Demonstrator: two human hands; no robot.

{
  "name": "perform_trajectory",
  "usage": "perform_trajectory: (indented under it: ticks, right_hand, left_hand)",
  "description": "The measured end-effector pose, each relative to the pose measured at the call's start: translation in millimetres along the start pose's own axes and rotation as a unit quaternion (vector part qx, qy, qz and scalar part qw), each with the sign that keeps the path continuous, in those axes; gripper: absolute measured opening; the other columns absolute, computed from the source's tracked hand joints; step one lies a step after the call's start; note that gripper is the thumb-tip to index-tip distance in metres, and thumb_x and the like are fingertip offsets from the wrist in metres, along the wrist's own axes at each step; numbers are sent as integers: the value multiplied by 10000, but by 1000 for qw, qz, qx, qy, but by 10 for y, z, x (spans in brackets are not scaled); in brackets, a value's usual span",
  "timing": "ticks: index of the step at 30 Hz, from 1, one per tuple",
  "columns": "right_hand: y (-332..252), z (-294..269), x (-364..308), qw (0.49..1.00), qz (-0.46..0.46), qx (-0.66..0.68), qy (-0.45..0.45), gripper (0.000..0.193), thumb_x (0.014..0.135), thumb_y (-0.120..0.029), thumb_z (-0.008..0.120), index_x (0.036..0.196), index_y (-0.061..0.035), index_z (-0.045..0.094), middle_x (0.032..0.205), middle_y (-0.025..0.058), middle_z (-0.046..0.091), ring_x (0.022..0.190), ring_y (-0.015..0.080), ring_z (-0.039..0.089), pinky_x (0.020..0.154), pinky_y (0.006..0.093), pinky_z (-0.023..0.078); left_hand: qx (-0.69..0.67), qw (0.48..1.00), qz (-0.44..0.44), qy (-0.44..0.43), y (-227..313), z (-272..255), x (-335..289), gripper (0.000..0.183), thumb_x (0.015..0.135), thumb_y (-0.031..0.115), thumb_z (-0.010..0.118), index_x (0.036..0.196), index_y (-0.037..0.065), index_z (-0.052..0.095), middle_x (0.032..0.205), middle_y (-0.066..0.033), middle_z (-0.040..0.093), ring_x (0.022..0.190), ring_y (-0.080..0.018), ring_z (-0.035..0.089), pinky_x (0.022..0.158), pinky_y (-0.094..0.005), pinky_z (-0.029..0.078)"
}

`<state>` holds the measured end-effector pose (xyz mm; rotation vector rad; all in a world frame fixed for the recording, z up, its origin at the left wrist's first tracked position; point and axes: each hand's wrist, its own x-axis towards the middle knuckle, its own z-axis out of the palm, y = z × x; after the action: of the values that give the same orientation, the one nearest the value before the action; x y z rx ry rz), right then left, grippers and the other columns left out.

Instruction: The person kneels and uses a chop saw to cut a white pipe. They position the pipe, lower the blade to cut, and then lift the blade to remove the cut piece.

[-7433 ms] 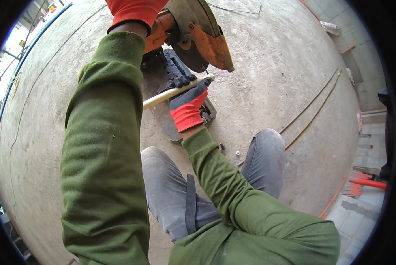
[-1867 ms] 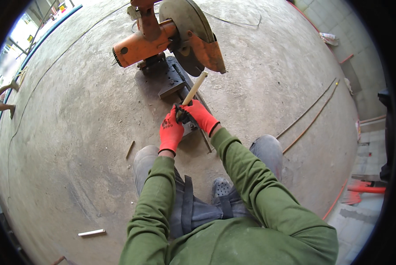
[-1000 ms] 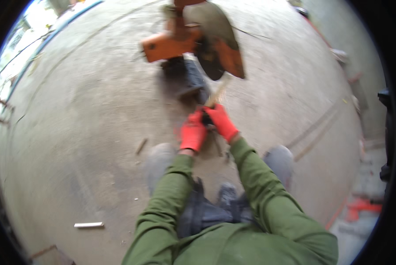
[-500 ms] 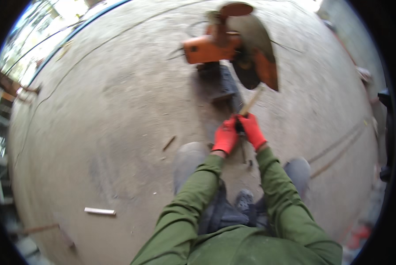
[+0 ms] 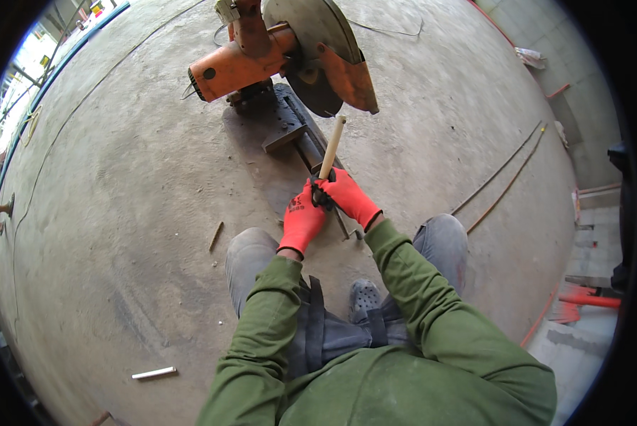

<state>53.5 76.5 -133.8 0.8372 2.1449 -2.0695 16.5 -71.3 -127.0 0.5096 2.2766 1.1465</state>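
Two red gloves with dark palms cover my hands, which meet in front of my knees. My left hand is closed, its fingertips pressed against my right hand. Between them a pale wooden stick rises at a slant, its lower end hidden in the closed fingers. The stick's upper end comes near the blade guard of an orange cut-off saw. That saw's dark round disc hangs raised above its metal base. Just beyond my hands lies the base's near end, with a screw rod.
A white strip and a small brown stick lie on the concrete floor to my left. Two long thin rods rest on the right. A cable curves across the far left. Grey block walls stand at right.
My view has swung, so the saw and my hands appear farther left. The pale stick now stands more upright, still between my closed hands.
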Motion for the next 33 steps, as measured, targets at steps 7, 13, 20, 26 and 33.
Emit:
perform_trajectory:
  ticks: [7, 13, 20, 26, 33]
  right_hand:
    - [-256, -214, -233, 999, 12, -11, -40, 161, 959, -143, 658, 1057, -15, 662, 873, 26, 681, 763, 101, 604, 662, 280, 505]
    - [-121, -234, -270, 998, 10, 54, -39, 142, 970, -116, 649, 1087, -36, 654, 874, 22, 671, 701, 83, 592, 594, 265, 490]
    - [-140, -122, -281, 997, -16, 66, -27, 114, 974, -95, 641, 1075, -43, 647, 860, 14, 660, 684, 77, 588, 572, 262, 480]
    - [-334, -222, -375, 994, -1, 61, -93, 131, 971, -132, 656, 1071, -47, 654, 867, 17, 662, 657, 68, 568, 540, 239, 456]
    - [-374, -445, -497, 967, 86, 199, -136, 250, 950, -221, 671, 1124, -44, 638, 864, 44, 671, 629, 111, 587, 539, 246, 464]
  left_hand:
    - [-76, 994, 50, -61, 68, -35, -23, 573, 882, 198, 733, 1434, 202, 578, 1236, -156, 714, 1188, -352, 660, 985, -411, 509]
    - [-59, 996, 40, -51, 42, 38, 32, 573, 893, 205, 736, 1439, 164, 568, 1219, -156, 719, 1168, -343, 670, 966, -409, 515]
    - [-89, 993, 29, -70, 37, -56, 14, 600, 893, 220, 718, 1463, 166, 540, 1195, -202, 710, 1139, -376, 667, 946, -437, 524]
    - [-242, 953, 26, -178, 6, -445, -11, 662, 855, 104, 738, 1488, 138, 547, 1083, -20, 727, 828, -81, 647, 690, -280, 527]
    - [-384, 880, 59, -273, 78, -649, 31, 590, 889, 94, 679, 1460, 32, 544, 1156, -29, 694, 814, -73, 624, 663, -224, 495]
